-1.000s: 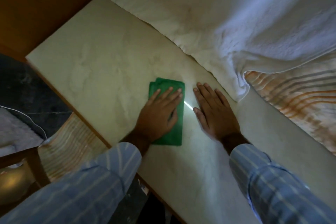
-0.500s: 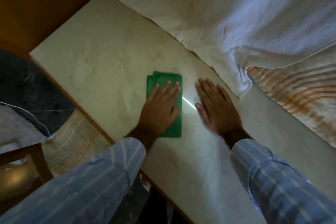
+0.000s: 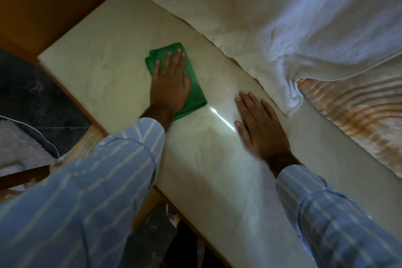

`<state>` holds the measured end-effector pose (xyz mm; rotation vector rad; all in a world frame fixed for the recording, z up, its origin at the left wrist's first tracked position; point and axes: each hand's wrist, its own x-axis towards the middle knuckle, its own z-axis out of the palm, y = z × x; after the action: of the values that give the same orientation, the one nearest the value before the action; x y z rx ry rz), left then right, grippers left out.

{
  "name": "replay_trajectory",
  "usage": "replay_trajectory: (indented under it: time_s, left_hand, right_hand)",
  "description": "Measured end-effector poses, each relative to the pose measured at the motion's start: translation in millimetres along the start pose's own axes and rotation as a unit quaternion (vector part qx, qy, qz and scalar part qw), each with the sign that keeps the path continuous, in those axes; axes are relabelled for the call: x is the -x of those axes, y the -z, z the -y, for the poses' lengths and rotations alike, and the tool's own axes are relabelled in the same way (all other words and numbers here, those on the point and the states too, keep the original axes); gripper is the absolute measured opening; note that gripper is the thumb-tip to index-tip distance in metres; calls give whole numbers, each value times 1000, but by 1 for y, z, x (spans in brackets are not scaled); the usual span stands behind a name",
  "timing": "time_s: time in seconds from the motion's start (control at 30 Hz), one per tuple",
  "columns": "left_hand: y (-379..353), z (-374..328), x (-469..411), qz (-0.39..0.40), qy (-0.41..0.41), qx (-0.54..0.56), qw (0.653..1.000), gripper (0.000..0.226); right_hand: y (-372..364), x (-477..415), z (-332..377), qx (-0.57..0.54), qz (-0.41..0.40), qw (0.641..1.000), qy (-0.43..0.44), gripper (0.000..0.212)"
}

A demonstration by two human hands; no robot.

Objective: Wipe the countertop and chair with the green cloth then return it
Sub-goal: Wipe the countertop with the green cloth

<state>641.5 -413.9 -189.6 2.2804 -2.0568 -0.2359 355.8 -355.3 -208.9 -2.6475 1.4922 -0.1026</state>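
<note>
The left hand is laid flat, palm down, on the green cloth, with the fingers extended and held close together, pointing away from the person. The cloth is folded into a thick pad and is pressed against the pale marbled desk. Most of the pad is covered by the hand; one folded corner shows beyond the fingertips and a longer strip shows along the thumb side, running back toward the wrist. Nothing is pinched or gripped: the cloth is simply held down under the palm.

The right hand is set flat on the bare desk, well apart from the cloth, on the thumb side of the left hand. Its fingers are slightly spread and nothing is held under it. Between the two hands a narrow bright streak of light is seen on the glossy surface, ending just beside the right thumb.

Both forearms are covered by striped light-blue sleeves, buttoned at the wrist.

Beyond the fingertips of the right hand a white towel is spread over the far part of the desk, its edge lying near those fingertips without touching them. To the outer side of the right hand an orange-striped fabric is partly covered by the towel. On the outer side of the left hand the wooden edge of the desk and a dark floor are seen; a thin white cable is visible there in the dim light.
</note>
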Motion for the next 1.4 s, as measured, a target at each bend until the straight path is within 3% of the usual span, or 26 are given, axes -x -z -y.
replay_trajectory:
  time_s: [0.33, 0.57, 0.67, 0.83, 0.93, 1.07, 1.17, 1.23, 1.3, 1.4]
  left_hand:
    - [-20, -41, 101, 11, -58, -13, 998, 65]
    - [-3, -40, 93, 18, -65, -2, 998, 57]
    - [11, -29, 75, -3, -10, 39, 999, 54]
    - [22, -14, 52, 60, 62, 80, 993, 71]
    - [29, -11, 47, 74, 74, 82, 991, 52]
    - [40, -2, 54, 84, 89, 169, 978, 43]
    - [51, 20, 82, 29, 121, 282, 951, 32]
    - [55, 40, 111, -6, 169, 367, 915, 23]
    - [56, 66, 148, -36, 225, 463, 856, 24]
    - [52, 103, 209, -70, 293, 604, 737, 28]
  right_hand:
    - [2, 0, 1, -3, -1, 1000, 3, 63]
    - [5, 0, 2, -11, 14, 1000, 6, 65]
    - [11, -1, 7, -39, 16, 999, -11, 65]
    - [15, -14, 42, -231, -3, 970, -78, 58]
    - [7, -17, 68, -250, 17, 966, -61, 62]
    - [9, -25, 83, -282, -2, 955, -94, 46]
    - [17, -28, 97, -299, 23, 949, -99, 38]
    - [25, -29, 111, -383, 37, 914, -129, 25]
    - [31, -32, 134, -464, 54, 875, -128, 21]
    - [36, -38, 176, -548, 74, 823, -134, 27]
